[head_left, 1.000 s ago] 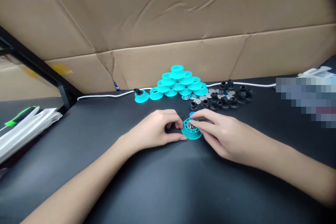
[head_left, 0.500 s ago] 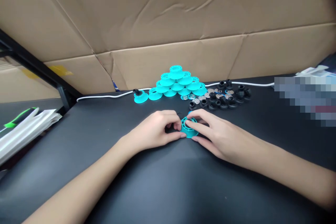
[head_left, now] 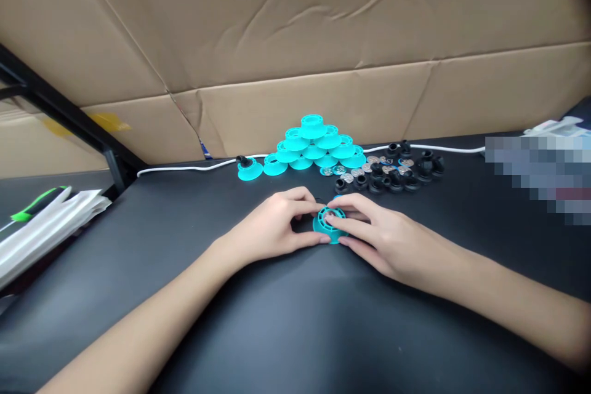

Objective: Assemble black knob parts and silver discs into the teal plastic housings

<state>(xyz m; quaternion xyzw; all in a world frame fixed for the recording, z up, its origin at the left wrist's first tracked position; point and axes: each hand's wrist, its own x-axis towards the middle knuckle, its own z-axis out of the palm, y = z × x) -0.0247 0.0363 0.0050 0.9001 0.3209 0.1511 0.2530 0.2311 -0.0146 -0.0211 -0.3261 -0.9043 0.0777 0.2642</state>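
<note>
A turquoise flared plastic ring [head_left: 333, 238] sits on the black table, wide side down, between my two hands. My left hand [head_left: 281, 218] grips its left side, thumb at the front and fingers behind. From the right, my right hand [head_left: 376, 228] holds the same ring, with its thumb low on the rim and a fingertip over the centre opening. Something shiny shows inside that opening, partly covered by the finger. A small blue piece [head_left: 338, 197] peeks out just behind the ring, mostly hidden by my right hand.
Behind my hands, similar turquoise rings [head_left: 314, 152] are stacked in a pyramid. At its left, one ring [head_left: 250, 170] carries a black fitting [head_left: 241, 161]. Several black fittings [head_left: 410, 181] and silver discs [head_left: 346, 178] lie to the right. A white cable [head_left: 184, 168] runs along the cardboard wall [head_left: 295, 104].
My left fingers have shifted further around the back of the ring. The shiny part inside the opening shows more clearly now. The view has moved slightly.
</note>
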